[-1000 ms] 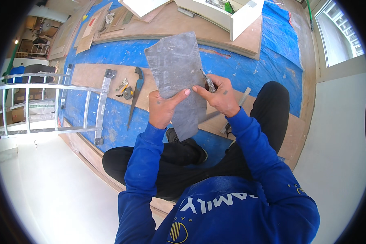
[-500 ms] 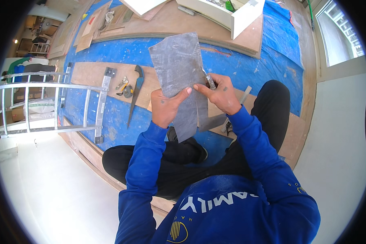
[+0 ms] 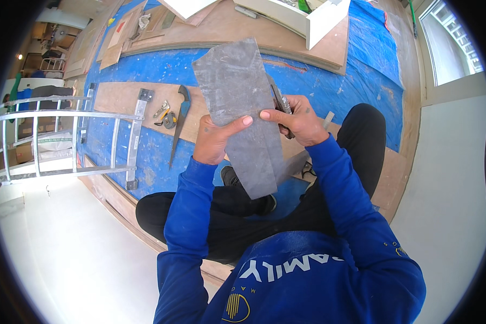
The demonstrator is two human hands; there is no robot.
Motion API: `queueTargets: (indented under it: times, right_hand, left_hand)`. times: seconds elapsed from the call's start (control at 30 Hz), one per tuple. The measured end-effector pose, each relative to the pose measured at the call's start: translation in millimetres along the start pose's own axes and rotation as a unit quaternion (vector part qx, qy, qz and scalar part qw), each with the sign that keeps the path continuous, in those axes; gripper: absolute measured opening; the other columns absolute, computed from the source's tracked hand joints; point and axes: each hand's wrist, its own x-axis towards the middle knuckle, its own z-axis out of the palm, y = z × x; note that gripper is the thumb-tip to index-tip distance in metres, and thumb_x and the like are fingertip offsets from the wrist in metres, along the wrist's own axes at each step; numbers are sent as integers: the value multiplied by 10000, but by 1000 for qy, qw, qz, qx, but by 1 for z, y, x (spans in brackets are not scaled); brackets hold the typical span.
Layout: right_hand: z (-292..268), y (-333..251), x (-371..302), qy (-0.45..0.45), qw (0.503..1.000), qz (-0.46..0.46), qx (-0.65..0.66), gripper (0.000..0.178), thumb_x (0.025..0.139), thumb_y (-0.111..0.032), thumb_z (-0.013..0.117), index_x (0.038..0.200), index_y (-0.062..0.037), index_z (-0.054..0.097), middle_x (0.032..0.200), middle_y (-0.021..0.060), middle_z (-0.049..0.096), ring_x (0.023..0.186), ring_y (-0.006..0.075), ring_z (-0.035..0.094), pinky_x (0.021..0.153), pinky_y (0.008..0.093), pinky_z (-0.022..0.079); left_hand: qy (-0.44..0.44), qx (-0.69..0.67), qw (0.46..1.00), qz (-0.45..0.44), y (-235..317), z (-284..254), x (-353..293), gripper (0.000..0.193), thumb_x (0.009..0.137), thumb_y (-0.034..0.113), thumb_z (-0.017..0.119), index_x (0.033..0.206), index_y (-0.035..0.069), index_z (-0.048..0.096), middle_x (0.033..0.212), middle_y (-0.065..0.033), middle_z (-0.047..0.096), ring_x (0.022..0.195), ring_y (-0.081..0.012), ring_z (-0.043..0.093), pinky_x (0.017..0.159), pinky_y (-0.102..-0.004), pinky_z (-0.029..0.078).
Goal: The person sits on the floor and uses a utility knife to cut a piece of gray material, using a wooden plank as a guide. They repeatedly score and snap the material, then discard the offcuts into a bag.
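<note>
A grey, flexible sheet [image 3: 235,81] with an uneven outline is held up in front of me. My left hand [image 3: 213,140] grips its left edge, thumb flat on the face and fingers hidden behind. On the opposite edge my right hand [image 3: 299,121] presses a thumb near the middle of the sheet. Its fingers also close around a dark, narrow tool with a ridged, wrapped-looking handle [image 3: 281,102]; its kind is not clear. Below my hands, a strip of the sheet's lower part lies angled to the right, partly behind the front piece.
A handsaw [image 3: 182,113] and a tape measure [image 3: 169,120] lie on a plywood strip [image 3: 119,96] to the left. Beyond stands a metal ladder [image 3: 86,114]. Blue tarp [image 3: 146,70] covers the floor, with stacked boards [image 3: 200,43] and a white open box [image 3: 324,27] farther off.
The sheet has turned slightly, its lower end swinging right, and the slit seen in its lower part no longer shows. The tool in my right hand has tilted and shows more of its length.
</note>
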Motion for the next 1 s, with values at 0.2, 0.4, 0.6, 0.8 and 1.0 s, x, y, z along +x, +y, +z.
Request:
queueTargets:
  times: [0.2, 0.4, 0.6, 0.8, 1.0]
  right_hand:
    - [-3, 6, 0, -20, 999, 8, 31, 255, 852, -235, 863, 828, -40, 702, 645, -12, 582, 486, 64, 491, 429, 235, 347]
    - [-5, 10, 0, -55, 996, 2, 64, 253, 866, -235, 850, 856, -26, 708, 689, 3, 607, 511, 66, 501, 450, 233, 369]
    - [-4, 11, -1, -70, 993, 10, 90, 246, 866, -224, 845, 877, -18, 710, 718, 10, 618, 531, 65, 500, 452, 234, 376]
    - [-1, 9, -2, -75, 991, 14, 114, 238, 856, -216, 850, 876, -25, 709, 712, 1, 611, 526, 65, 493, 447, 231, 372]
    - [-5, 14, 3, 0, 999, 13, 47, 253, 837, -241, 869, 859, -53, 701, 700, -11, 593, 531, 55, 492, 443, 225, 365]
  left_hand:
    - [-31, -44, 998, -10, 4, 0, -2, 532, 841, 37, 805, 1333, 4, 603, 1246, -136, 699, 1131, -236, 675, 971, -397, 541]
    - [-53, -60, 996, -29, 10, 2, -5, 620, 831, 39, 800, 1398, 26, 552, 1306, -136, 663, 1207, -253, 632, 1036, -422, 497]
    - [-63, -69, 995, -25, 9, -1, -6, 638, 830, 32, 794, 1410, 14, 530, 1316, -149, 651, 1215, -270, 628, 1036, -432, 498]
    - [-65, -72, 995, -20, 7, -3, -6, 635, 829, 29, 794, 1406, 7, 530, 1314, -157, 651, 1213, -268, 630, 1031, -434, 503]
    - [-58, -38, 997, -27, 5, -4, -1, 504, 872, 72, 787, 1331, -20, 600, 1232, -140, 698, 1137, -238, 669, 986, -407, 529]
